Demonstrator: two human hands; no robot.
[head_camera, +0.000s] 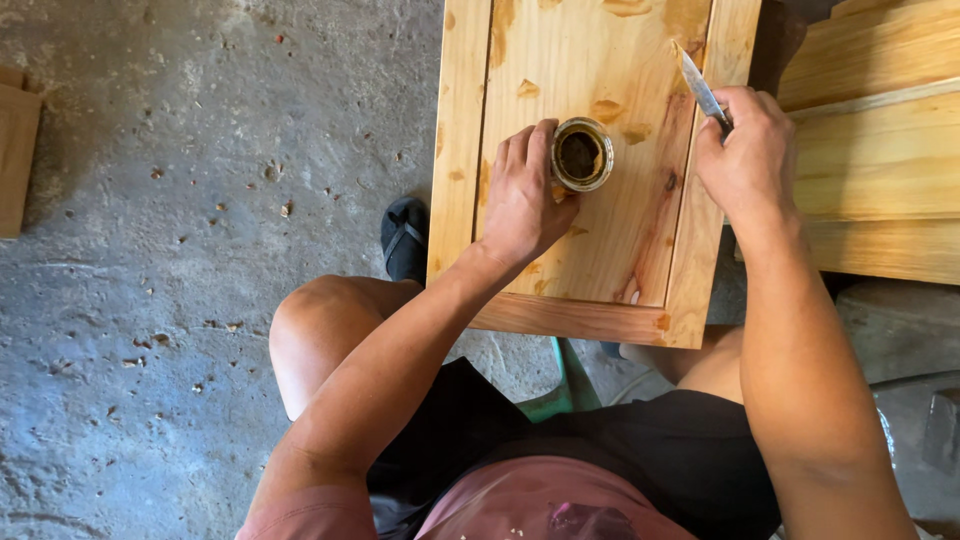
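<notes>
While sitting uncapped on the sloping pine cabinet door (590, 250), small round tin (582, 154) of dark filler: liable to slide or tip if grip slackens, contents spilling over recessed panel. Knife blade (698, 88) slanting up over right stile: could gouge soft wood or nick a finger if swung carelessly. Panel edge resting across bare knees: could shift underfoot. Left hand (522, 198): palm down on the panel, fingers curled round the tin's left side, steadying it. Right hand (750, 160): closed round knife handle, wrist bent, blade tip pointing away. Concrete floor (200, 250) strewn with shavings; stacked planks (880, 150) at right
</notes>
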